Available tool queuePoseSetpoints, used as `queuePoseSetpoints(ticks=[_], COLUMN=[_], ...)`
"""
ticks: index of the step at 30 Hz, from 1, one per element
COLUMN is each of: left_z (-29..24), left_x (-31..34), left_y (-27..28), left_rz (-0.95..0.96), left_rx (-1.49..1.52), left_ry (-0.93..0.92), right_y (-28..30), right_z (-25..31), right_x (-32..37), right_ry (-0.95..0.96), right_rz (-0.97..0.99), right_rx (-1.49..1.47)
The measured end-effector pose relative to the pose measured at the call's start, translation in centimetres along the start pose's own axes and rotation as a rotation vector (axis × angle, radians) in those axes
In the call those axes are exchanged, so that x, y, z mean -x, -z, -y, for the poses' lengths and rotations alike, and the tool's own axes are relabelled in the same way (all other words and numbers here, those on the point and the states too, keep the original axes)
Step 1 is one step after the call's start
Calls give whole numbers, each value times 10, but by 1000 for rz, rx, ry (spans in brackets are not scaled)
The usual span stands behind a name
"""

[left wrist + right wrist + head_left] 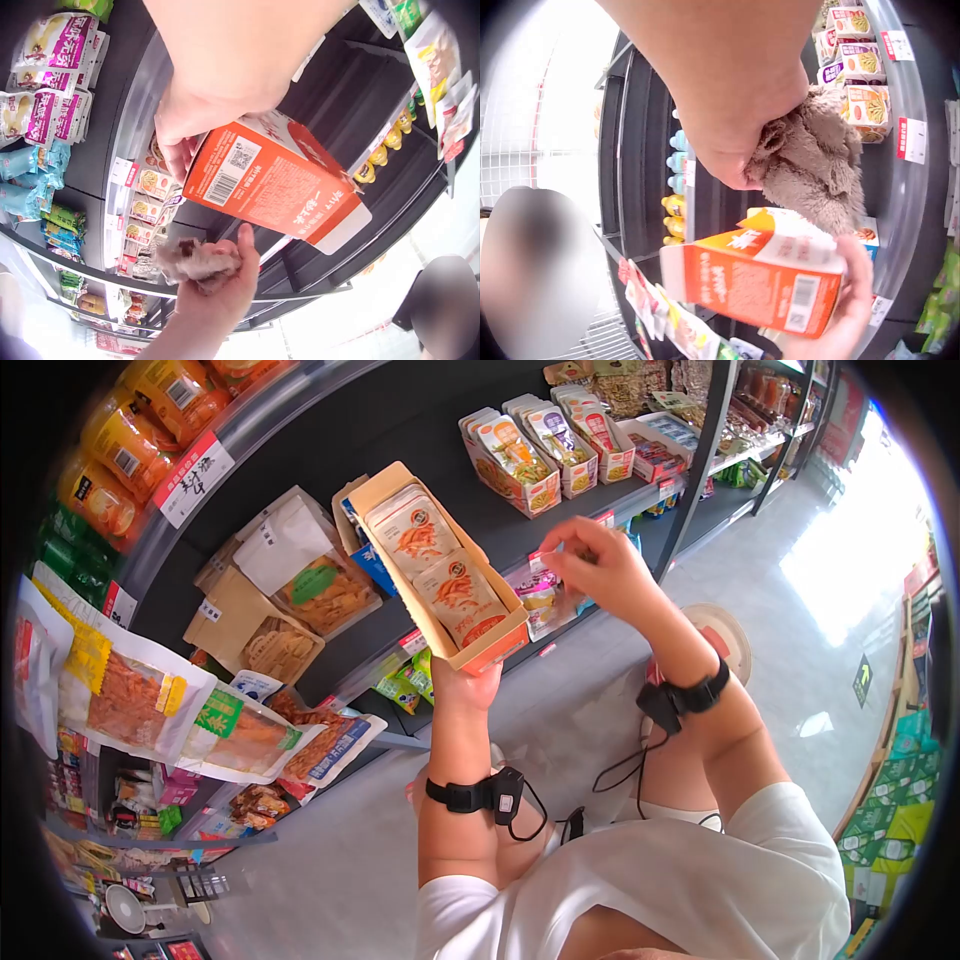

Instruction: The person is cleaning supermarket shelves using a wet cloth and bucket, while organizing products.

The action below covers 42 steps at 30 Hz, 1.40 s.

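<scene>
An open orange-and-white box (440, 575) (262, 180) (761, 285) with packets standing in it tilts in front of the shelf. My left hand (468, 682) (214, 109) (844, 307) grips it at its lower end. To the right of the box, apart from it in the head view, is my right hand (600, 568) (217, 289) (739, 142). Both wrist views show its fingers curled round a fluffy grey-brown cloth (191, 262) (810, 165); in the head view the cloth cannot be made out.
Bagged snacks (325, 590) lie on the dark shelf (400, 435) left of the box. Small snack boxes (515, 465) stand farther back. Hanging packets (140, 695) jut out at the left. A shelf post (705, 470) rises at the right, and a round stool (735, 640) is on the floor.
</scene>
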State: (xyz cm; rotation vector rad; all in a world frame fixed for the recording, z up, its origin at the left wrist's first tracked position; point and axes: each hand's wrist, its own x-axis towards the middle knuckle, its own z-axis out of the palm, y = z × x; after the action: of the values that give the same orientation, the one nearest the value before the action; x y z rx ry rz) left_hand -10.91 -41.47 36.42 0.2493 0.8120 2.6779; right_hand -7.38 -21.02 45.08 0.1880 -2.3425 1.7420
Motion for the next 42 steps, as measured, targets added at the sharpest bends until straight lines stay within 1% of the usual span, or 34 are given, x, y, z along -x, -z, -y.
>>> queuePoseSetpoints(ticks=[1,2,3,5,6,9,10,13,16,17,20,23,26,29,30,33,34,37,42], left_z=[5,9,12,16,19,23,23,28,27,25,22,16,14,19,20,8,4,-5,-20], left_x=[-4,-7,-10,-10,-9,-3,-1,-1,-1,-1,-5,-13,-21,-20,-20,-20,-20,-23,-31], left_y=[1,-1,-2,-8,-11,-30,-38,-40,-40,-41,-46,-36,-18,-7,-5,-7,-6,-3,6], left_rz=[9,-14,-37,-14,-1,35,45,59,73,80,23,69,15,-260,-333,-390,-389,-406,-348], left_rx=[-32,-6,20,-58,-78,-97,-75,-83,-103,-105,-200,-62,-63,-201,-198,-312,-276,-240,-204], left_ry=[-18,11,39,96,95,90,84,58,76,90,111,131,132,-43,-121,-204,-221,-288,-325], right_y=[3,6,6,4,6,7,5,12,16,17,17,18,19,15,13,3,0,-14,-31], right_z=[6,11,16,26,32,26,21,18,17,16,18,26,23,19,13,5,6,-11,-26], right_x=[16,28,37,48,50,47,41,38,28,26,17,7,-12,-38,-49,-74,-81,-107,-132], right_ry=[57,114,154,233,148,127,349,274,362,394,474,521,595,599,618,610,522,521,505], right_rz=[32,63,82,118,179,209,115,231,269,253,218,190,145,117,106,103,154,156,167], right_rx=[-9,-18,23,104,149,219,366,426,456,493,574,608,626,690,708,790,828,831,819])
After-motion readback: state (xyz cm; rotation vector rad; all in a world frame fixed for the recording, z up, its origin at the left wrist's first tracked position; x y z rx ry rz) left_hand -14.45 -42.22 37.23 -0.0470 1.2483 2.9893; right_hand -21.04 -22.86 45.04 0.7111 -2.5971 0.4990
